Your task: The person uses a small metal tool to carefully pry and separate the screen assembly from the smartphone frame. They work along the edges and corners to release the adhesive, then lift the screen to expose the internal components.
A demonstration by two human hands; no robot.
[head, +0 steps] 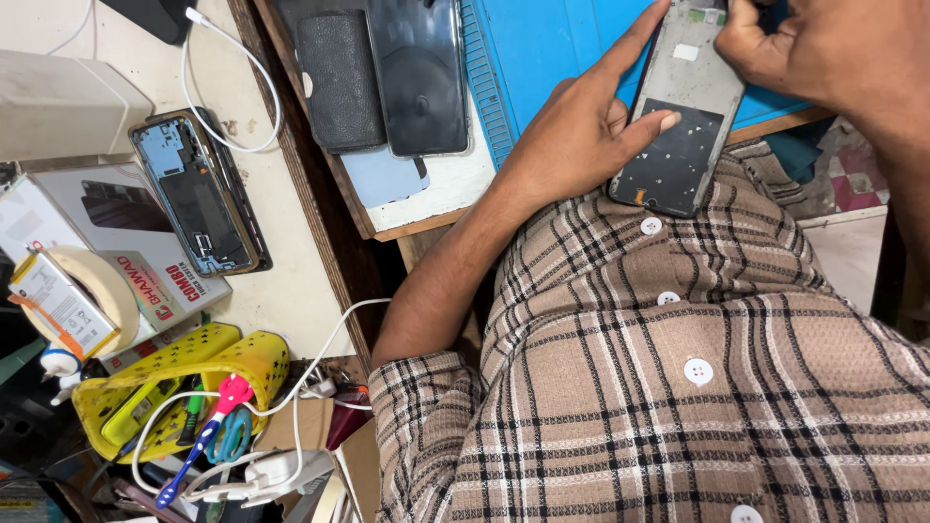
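My left hand (581, 131) grips an opened phone (683, 111), thumb on its dark inner panel, fingers along its left edge. The phone stands with its lower end against my checked shirt (678, 387) and its top over a blue mat (552, 48). My right hand (814, 48) pinches at the phone's upper end with closed fingertips; whether it holds a small part or tool is hidden.
Two dark phones (387, 73) lie on the wooden bench beside the mat. On the white side table sit a bare phone frame (199, 194), a cardboard box (145, 252), a tape roll (92, 291), and a yellow basket (194, 383) with scissors, tools and white cables.
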